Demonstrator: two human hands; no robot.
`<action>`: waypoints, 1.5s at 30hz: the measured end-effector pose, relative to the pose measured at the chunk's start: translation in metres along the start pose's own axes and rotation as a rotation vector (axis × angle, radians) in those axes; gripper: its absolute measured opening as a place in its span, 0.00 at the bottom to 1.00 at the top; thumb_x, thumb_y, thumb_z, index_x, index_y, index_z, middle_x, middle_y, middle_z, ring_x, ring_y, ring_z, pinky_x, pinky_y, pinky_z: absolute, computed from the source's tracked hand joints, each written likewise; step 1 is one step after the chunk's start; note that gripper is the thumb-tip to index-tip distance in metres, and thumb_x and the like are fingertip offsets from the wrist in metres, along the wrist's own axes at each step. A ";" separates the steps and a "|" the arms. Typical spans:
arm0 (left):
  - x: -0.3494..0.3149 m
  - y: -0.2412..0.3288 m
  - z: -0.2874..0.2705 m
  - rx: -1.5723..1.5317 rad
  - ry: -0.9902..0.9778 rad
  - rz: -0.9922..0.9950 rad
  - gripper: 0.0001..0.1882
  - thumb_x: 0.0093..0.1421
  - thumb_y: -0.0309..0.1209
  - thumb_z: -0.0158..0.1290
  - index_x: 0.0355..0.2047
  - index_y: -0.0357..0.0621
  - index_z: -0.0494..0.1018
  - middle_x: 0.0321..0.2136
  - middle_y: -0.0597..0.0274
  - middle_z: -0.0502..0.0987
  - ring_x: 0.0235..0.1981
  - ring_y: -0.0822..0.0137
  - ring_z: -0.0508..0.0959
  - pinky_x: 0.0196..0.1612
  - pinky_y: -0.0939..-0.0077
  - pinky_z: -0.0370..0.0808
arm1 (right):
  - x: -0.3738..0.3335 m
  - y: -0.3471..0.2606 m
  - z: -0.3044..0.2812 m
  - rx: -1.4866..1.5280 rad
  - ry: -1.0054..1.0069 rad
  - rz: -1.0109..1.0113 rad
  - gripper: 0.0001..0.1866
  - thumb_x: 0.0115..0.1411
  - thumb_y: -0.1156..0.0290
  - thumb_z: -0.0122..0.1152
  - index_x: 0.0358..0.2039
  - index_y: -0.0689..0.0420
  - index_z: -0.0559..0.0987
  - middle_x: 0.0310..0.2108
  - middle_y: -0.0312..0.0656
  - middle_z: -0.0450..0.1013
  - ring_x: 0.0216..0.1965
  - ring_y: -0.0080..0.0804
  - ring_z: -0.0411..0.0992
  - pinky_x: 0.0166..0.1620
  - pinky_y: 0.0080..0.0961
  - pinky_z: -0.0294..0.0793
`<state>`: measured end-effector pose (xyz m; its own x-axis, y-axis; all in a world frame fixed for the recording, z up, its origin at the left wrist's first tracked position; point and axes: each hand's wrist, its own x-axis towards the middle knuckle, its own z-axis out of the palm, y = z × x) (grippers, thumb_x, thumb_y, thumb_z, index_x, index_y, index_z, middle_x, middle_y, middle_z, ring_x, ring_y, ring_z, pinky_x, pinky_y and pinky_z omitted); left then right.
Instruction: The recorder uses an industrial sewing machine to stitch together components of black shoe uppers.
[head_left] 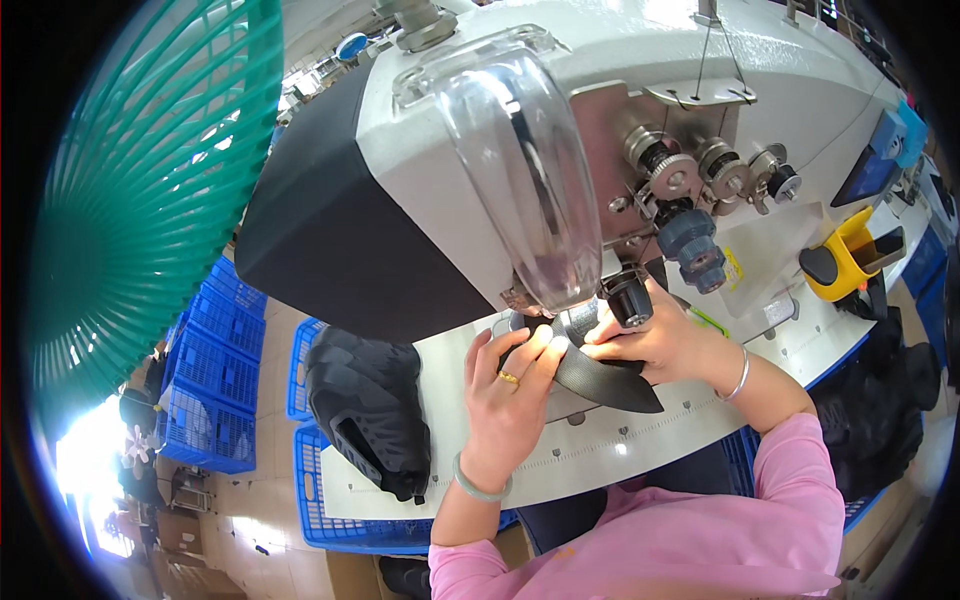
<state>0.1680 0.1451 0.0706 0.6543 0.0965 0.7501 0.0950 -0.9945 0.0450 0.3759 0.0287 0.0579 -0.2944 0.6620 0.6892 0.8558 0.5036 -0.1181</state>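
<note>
Under the head of a grey-white sewing machine [420, 130], a black curved piece of sheet material [605, 382] lies at the needle area, with a pointed end bent toward me. My left hand [508, 378] pinches its left edge between thumb and fingers; a gold ring and a pale bangle show. From the right, my right hand [660, 345] grips the same piece close beside the presser area, its fingertips partly hidden behind a dark knob [628, 300]. A clear plastic guard [525, 180] hangs above both hands. The needle itself is hidden.
Black shoe uppers [368, 410] are stacked on the white table [590, 445] at left. Blue crates [340, 500] stand below it. A green fan [150, 190] fills the upper left. A yellow holder [845, 255] and dark shoe parts [875, 410] are at right.
</note>
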 end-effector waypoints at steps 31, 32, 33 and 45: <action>0.013 -0.006 0.003 -0.286 0.042 -0.295 0.15 0.46 0.20 0.59 0.37 0.41 0.80 0.33 0.59 0.79 0.33 0.57 0.78 0.36 0.68 0.75 | 0.012 -0.002 0.000 -0.203 0.046 -0.033 0.16 0.47 0.76 0.66 0.39 0.47 0.83 0.40 0.28 0.79 0.36 0.37 0.74 0.44 0.40 0.68; 0.014 -0.002 0.003 -0.325 0.050 -0.402 0.15 0.45 0.20 0.59 0.37 0.41 0.80 0.32 0.58 0.79 0.33 0.57 0.78 0.35 0.68 0.76 | 0.013 -0.002 -0.003 -0.272 0.016 -0.086 0.18 0.47 0.74 0.62 0.42 0.50 0.80 0.40 0.37 0.70 0.43 0.38 0.71 0.44 0.35 0.74; 0.013 0.001 0.003 -0.324 0.049 -0.403 0.15 0.45 0.20 0.59 0.37 0.41 0.80 0.32 0.58 0.79 0.33 0.57 0.78 0.35 0.68 0.76 | 0.014 -0.006 -0.005 -0.270 0.017 -0.086 0.18 0.47 0.74 0.62 0.42 0.50 0.80 0.40 0.37 0.70 0.43 0.38 0.71 0.44 0.35 0.74; 0.009 0.009 0.003 -0.021 0.057 -0.090 0.18 0.44 0.16 0.58 0.38 0.41 0.79 0.38 0.60 0.78 0.38 0.57 0.78 0.39 0.68 0.77 | 0.012 -0.015 -0.008 -0.102 0.016 0.077 0.21 0.48 0.78 0.61 0.46 0.54 0.76 0.46 0.43 0.67 0.39 0.44 0.71 0.41 0.38 0.71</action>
<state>0.1771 0.1368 0.0762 0.5996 0.1838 0.7789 0.1352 -0.9825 0.1277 0.3632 0.0251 0.0740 -0.2199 0.6874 0.6921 0.9147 0.3920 -0.0986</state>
